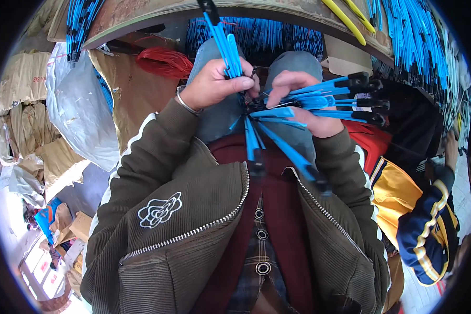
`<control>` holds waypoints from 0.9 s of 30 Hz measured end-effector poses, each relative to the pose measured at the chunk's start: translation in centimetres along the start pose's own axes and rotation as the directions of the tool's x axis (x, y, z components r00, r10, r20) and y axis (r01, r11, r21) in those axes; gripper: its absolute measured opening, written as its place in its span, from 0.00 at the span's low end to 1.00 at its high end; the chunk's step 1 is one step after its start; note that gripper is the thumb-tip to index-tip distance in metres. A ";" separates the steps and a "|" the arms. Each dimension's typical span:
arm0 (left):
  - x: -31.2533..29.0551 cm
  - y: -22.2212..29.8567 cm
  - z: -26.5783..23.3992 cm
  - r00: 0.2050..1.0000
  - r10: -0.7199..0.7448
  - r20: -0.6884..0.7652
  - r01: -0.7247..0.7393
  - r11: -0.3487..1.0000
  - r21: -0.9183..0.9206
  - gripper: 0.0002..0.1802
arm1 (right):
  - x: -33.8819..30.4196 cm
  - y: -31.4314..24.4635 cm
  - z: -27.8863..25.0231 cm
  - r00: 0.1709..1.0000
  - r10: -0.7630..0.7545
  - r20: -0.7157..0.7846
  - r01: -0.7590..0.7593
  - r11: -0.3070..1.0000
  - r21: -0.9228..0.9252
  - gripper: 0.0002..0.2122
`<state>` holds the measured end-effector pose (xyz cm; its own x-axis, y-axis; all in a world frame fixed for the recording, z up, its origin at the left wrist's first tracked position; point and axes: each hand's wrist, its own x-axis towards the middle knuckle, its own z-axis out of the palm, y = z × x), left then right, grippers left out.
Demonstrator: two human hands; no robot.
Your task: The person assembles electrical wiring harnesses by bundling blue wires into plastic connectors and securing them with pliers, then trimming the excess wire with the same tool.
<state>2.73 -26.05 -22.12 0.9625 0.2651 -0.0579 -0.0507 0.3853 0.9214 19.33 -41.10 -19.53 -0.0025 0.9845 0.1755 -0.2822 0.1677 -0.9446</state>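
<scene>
Over my lap, several slim blue ribs with black ends spread out from a dark centre, much like an umbrella frame. My left hand is closed round one group of blue ribs that points up and away, its thumb pressed along them. My right hand holds another group reaching to the right, its fingers bent close to the centre. A thin wire-like piece shows by the right fingertips. Other ribs hang loose toward my chest. The fingers hide part of the centre.
A worn wooden bench runs across the far side, with piles of blue ribs and yellow handles at its right. Red strands and a plastic sack lie at left. Someone's dark-and-yellow sleeve is at right.
</scene>
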 end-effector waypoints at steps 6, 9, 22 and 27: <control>0.1 -0.4 0.8 0.999 0.025 -0.022 -0.023 0.997 0.069 0.05 | -0.6 1.2 1.1 0.957 -0.003 -0.290 0.000 1.000 -0.011 0.20; 0.3 -1.0 1.9 0.980 0.085 -0.177 -0.030 0.956 0.293 0.06 | -0.4 1.7 2.1 0.859 -0.075 -0.507 0.047 0.997 -0.068 0.19; 0.4 -1.3 3.7 0.922 0.204 -0.329 -0.045 0.901 0.432 0.05 | 0.4 0.2 2.7 0.833 -0.029 -0.552 -0.112 0.969 -0.220 0.14; 0.4 -1.6 3.7 0.903 0.222 -0.369 -0.061 0.914 0.401 0.05 | 0.3 0.7 3.4 0.818 -0.119 -0.563 -0.102 0.933 -0.346 0.13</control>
<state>4.20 -29.82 -22.24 0.7593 0.6506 0.0103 0.0020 -0.0182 0.9998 15.88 -40.92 -19.16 0.5716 0.8144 0.0999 0.0690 0.0736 -0.9949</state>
